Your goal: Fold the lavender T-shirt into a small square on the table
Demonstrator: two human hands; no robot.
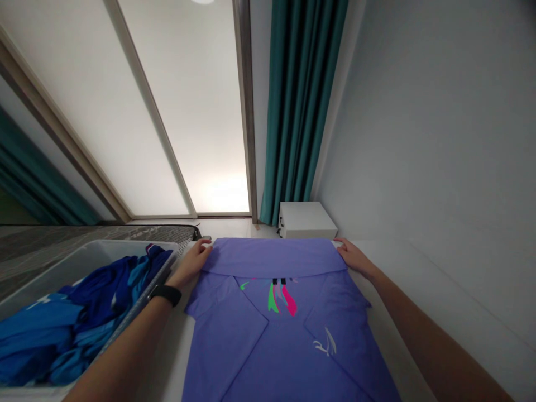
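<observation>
A periwinkle-purple T-shirt (268,340) lies flat on a white table (397,290), with a bright green and pink print and a pale logo on it. Its far part is folded over into a wide band (272,257). My left hand (192,263), a black watch strap (165,294) on its wrist, touches the band's far left corner. My right hand (354,258) is at the far right corner. Whether either hand pinches the cloth is hidden.
A grey plastic basket (90,262) of crumpled blue clothes stands left of the table, under my left forearm. Behind the table are a white cabinet (307,220), a teal curtain (299,106) and a frosted sliding door (196,111). A grey wall (435,123) rises on the right.
</observation>
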